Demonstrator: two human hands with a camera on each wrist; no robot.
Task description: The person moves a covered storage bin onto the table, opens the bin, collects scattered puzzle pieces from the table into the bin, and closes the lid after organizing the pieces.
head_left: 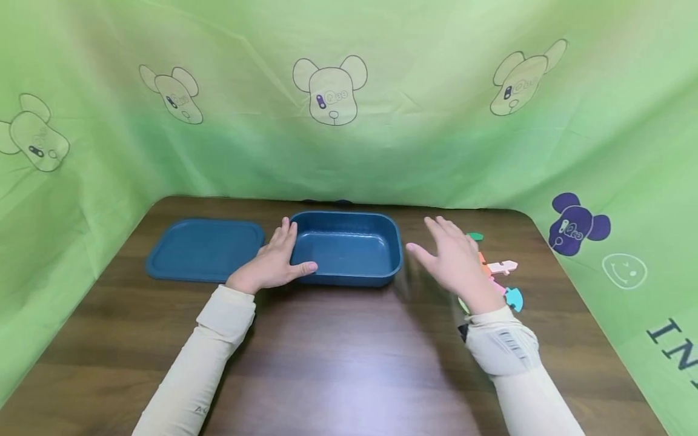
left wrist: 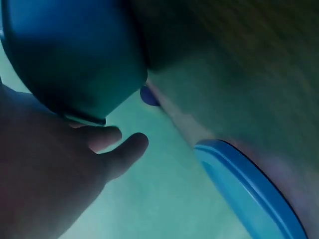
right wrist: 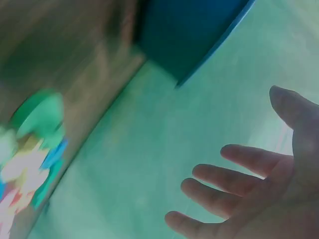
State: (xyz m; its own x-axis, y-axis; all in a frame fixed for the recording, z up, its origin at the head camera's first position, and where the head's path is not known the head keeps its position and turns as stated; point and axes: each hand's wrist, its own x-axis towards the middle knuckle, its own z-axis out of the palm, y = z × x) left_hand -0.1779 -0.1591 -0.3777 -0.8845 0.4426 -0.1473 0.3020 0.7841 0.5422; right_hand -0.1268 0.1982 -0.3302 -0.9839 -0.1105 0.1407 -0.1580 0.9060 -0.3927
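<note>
A blue rectangular plastic box [head_left: 349, 280] stands at the back middle of the table, its open side up. At the box's left end is my left hand [head_left: 272, 260], fingers straight and thumb spread over the near left corner. The left wrist view shows those fingers [left wrist: 127, 154] beside the box wall [left wrist: 84, 64]; whether they press it I cannot tell. My right hand [head_left: 455, 260] hovers to the right of the box, apart from it, palm facing it and fingers spread. It holds nothing. Beyond and partly behind it lie several colourful flat pieces [head_left: 514, 299].
A blue lid [head_left: 204, 249] lies flat to the left of the box. The brown wooden table [head_left: 327, 363] ends at a green printed cloth [head_left: 414, 151] hanging along its back and sides. A green piece [head_left: 475, 236] lies near the far right edge.
</note>
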